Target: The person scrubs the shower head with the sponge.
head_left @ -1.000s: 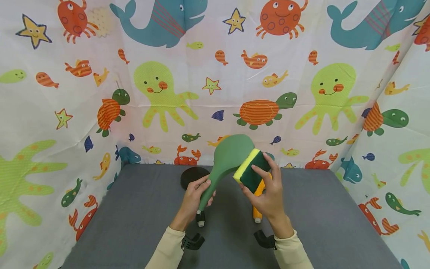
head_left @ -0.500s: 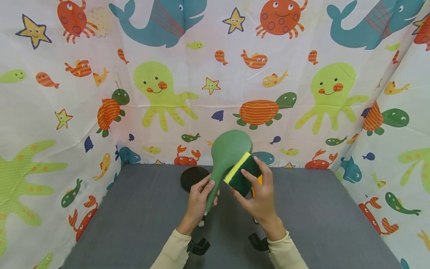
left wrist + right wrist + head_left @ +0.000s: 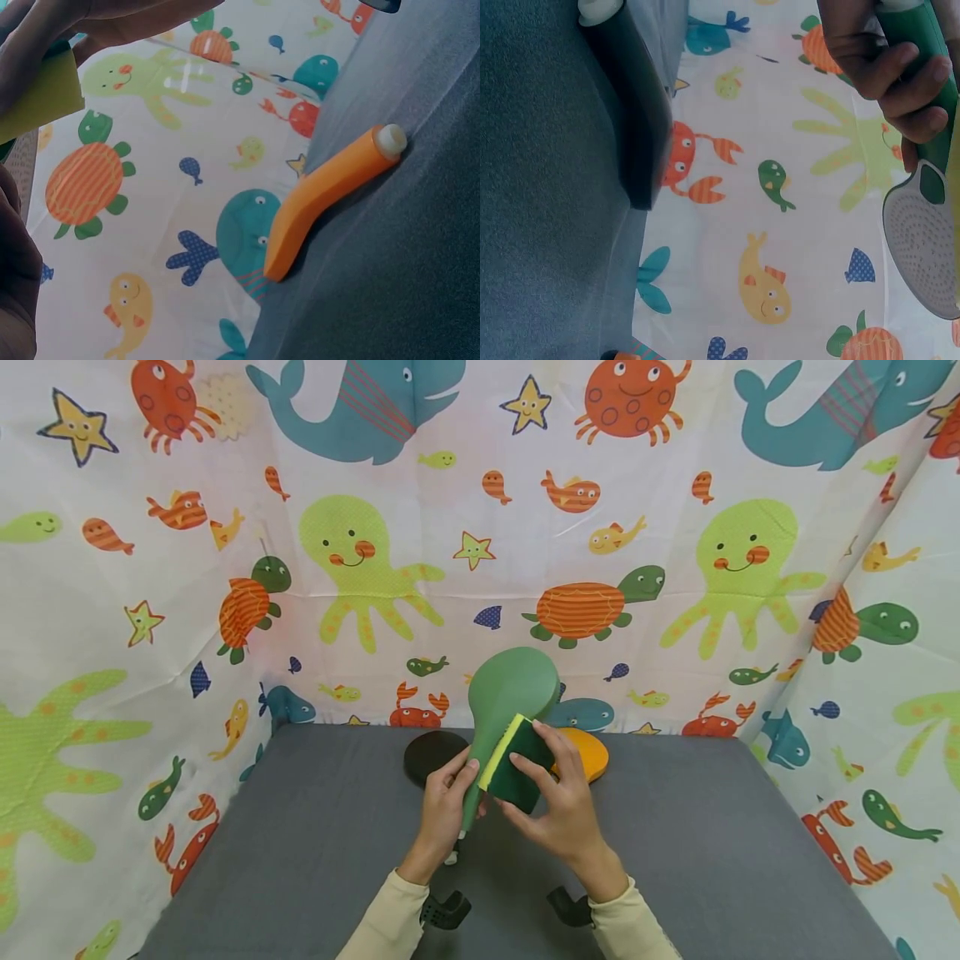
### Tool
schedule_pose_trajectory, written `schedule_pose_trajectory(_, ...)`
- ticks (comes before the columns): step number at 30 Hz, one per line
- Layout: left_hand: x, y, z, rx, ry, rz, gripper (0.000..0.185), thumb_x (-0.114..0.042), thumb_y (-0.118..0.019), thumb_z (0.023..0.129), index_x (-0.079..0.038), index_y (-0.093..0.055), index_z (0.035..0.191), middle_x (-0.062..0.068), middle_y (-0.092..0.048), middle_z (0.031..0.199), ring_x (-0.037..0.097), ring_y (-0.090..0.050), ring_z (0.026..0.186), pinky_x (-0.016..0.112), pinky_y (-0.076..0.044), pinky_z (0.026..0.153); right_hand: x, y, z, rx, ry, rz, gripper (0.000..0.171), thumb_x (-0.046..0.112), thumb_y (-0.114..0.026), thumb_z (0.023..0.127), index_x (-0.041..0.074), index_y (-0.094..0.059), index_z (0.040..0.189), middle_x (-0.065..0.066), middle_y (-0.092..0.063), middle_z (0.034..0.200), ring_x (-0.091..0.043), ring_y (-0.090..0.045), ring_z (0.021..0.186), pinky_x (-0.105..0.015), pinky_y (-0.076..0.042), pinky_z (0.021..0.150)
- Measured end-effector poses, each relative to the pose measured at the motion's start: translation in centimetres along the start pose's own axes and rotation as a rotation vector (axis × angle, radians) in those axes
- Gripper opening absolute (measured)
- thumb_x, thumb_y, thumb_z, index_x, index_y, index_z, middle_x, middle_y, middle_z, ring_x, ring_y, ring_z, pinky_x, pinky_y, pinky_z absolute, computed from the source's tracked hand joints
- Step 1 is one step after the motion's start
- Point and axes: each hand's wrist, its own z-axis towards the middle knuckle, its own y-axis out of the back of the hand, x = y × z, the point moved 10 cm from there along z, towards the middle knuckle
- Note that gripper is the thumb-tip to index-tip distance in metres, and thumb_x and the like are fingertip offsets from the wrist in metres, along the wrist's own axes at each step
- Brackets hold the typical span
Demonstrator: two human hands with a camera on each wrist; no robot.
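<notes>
My left hand (image 3: 441,810) grips the handle of a green handheld shower head (image 3: 513,685), raised above the table with its smooth back toward me. Its grey nozzle face (image 3: 922,236) shows in the right wrist view, with the left fingers (image 3: 922,94) curled round the handle. Between the thumb and fingers of my right hand (image 3: 558,802) is a sponge (image 3: 527,764), yellow on one side and dark green on the other. The yellow side lies along the shower head's handle, just below the head. In the left wrist view, the sponge (image 3: 49,97) shows at the left edge.
A black shower head (image 3: 432,755) lies on the grey table (image 3: 322,843) behind the left hand. An orange shower head (image 3: 589,755) lies behind the right hand, partly covered by it. A curtain (image 3: 420,552) printed with sea animals surrounds the table's back and sides.
My right hand has moved the sponge left and down, from beside the green head to its handle. The left hand has shifted slightly right and turned the shower head more upright.
</notes>
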Motion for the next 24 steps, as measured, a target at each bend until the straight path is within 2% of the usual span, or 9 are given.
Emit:
schedule_pose_trajectory(3,0.1,0.0,0.0,-0.003,0.010,-0.006,0.040,-0.034,-0.048,0.104,-0.018,-0.053,0.140,0.005,-0.066,0.076,0.013,-0.056,0.051,0.031,-0.052,0.052,0.2,-0.3,0.0,0.013,0.016,0.020,0.048,0.051,-0.065,0.089,0.013,-0.067,0.120,-0.024,-0.049,0.143,-0.039,-0.045,0.128,-0.034,-0.032,0.116)
schedule_pose_trajectory(5,0.1,0.0,0.0,-0.006,0.018,-0.008,0.041,-0.034,-0.049,0.104,-0.019,-0.053,0.141,0.004,-0.067,0.080,0.014,-0.057,0.053,0.030,-0.053,0.053,0.3,-0.5,0.0,0.021,0.022,0.032,0.048,0.050,-0.065,0.089,0.014,-0.067,0.120,-0.024,-0.049,0.143,-0.039,-0.045,0.128,-0.033,-0.032,0.116)
schedule_pose_trajectory(11,0.2,0.5,0.2,-0.011,0.007,0.041,0.040,-0.036,-0.049,0.103,-0.021,-0.054,0.140,0.015,-0.068,0.090,0.023,-0.061,0.057,0.040,-0.055,0.054,0.6,-1.1,0.0,0.090,0.026,0.068,0.049,0.052,-0.064,0.089,0.015,-0.067,0.121,-0.023,-0.047,0.144,-0.037,-0.044,0.132,-0.035,-0.031,0.118)
schedule_pose_trajectory(15,-0.1,0.8,0.2,-0.020,-0.009,0.047,0.040,-0.035,-0.049,0.104,-0.020,-0.054,0.140,0.021,-0.067,0.091,0.018,-0.062,0.059,0.038,-0.055,0.054,0.7,-1.6,0.0,0.140,0.029,0.076,0.050,0.053,-0.062,0.089,0.016,-0.065,0.123,-0.021,-0.046,0.146,-0.035,-0.043,0.133,-0.037,-0.035,0.116)
schedule_pose_trajectory(21,-0.2,1.4,0.2,-0.057,-0.005,0.042,0.041,-0.035,-0.050,0.103,-0.017,-0.053,0.141,0.018,-0.069,0.115,0.014,-0.070,0.085,0.030,-0.059,0.072,1.2,-2.3,-0.2,0.177,0.044,0.095,0.049,0.053,-0.065,0.088,0.018,-0.066,0.122,-0.019,-0.047,0.146,-0.035,-0.045,0.131,-0.046,-0.046,0.106)
schedule_pose_trajectory(24,-0.2,2.0,0.2,-0.093,0.003,0.037,0.044,-0.036,-0.051,0.102,-0.016,-0.054,0.141,0.017,-0.068,0.119,0.015,-0.070,0.088,0.031,-0.059,0.074,1.6,-2.8,-0.4,0.207,0.048,0.097,0.049,0.052,-0.068,0.086,0.019,-0.066,0.121,-0.018,-0.048,0.146,-0.034,-0.046,0.131,-0.050,-0.049,0.099)
